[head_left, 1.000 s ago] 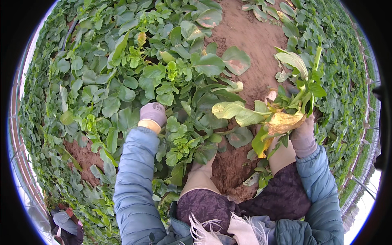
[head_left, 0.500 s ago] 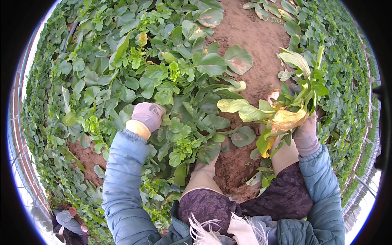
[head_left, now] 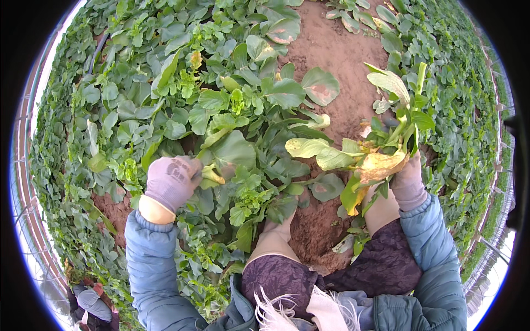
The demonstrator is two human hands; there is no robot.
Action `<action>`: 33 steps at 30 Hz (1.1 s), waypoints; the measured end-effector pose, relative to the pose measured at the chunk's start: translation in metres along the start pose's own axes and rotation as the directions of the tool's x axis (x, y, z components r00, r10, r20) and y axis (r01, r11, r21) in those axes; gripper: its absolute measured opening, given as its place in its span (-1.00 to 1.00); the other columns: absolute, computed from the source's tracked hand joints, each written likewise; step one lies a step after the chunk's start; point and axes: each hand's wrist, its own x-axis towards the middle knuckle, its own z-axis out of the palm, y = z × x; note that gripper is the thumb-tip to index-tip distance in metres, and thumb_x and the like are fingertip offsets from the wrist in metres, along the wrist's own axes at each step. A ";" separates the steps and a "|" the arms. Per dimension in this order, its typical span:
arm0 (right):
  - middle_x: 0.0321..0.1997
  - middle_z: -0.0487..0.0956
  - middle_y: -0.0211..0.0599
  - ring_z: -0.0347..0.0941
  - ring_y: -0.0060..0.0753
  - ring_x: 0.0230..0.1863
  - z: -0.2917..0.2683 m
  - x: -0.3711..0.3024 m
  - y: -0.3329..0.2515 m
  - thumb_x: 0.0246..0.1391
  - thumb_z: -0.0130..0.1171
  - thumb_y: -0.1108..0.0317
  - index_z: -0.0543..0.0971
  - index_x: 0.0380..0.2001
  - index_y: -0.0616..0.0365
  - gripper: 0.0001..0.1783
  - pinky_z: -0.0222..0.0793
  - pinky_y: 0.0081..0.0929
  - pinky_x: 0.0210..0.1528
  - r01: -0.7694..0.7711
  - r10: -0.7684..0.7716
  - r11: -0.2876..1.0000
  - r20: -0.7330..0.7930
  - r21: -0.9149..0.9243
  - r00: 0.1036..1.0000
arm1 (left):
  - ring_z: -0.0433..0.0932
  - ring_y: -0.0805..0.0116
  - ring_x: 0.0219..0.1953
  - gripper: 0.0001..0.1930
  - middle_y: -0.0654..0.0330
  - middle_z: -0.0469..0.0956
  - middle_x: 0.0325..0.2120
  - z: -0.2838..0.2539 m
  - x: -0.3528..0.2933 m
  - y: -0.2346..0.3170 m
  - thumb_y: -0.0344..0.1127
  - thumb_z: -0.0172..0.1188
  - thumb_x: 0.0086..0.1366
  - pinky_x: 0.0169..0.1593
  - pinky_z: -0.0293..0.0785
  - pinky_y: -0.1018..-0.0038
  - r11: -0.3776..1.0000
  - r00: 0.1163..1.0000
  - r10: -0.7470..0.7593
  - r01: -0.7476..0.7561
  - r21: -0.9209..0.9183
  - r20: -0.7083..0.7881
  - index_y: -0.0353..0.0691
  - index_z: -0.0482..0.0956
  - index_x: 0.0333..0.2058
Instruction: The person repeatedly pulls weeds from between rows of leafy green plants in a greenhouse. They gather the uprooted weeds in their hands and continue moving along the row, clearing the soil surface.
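My left hand, in a pale mauve glove, is closed on a broad green leaf at its yellowish stalk end. It is among the leafy plants left of my legs. My right hand, gloved alike, grips a bunch of leaves above my right knee. Green leaves and thick pale stalks make up most of the bunch. A wilted yellow-brown leaf hangs on its near side. The leaves partly hide the right fingers.
Dense green plants cover the ground at left, and another planted strip runs along the right. Reddish bare soil lies between them. My bent legs straddle this path. Another person is at the lower left edge.
My left hand has moved left and slightly nearer, and a broad leaf with a yellowish end now shows at its fingers. My right hand with the bunch has shifted slightly left.
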 end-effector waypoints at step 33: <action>0.23 0.41 -0.06 0.37 -0.10 0.23 0.030 0.011 0.034 0.16 0.17 0.19 0.31 0.22 0.22 -0.38 0.23 -0.13 0.34 -0.349 0.268 0.805 0.231 0.479 0.935 | 0.61 0.31 -0.41 -0.68 0.27 0.52 -0.43 -0.057 0.069 0.206 -0.28 0.10 0.16 -0.36 0.45 0.32 0.942 0.855 0.040 -0.204 -0.265 -0.516 -0.13 0.47 -0.08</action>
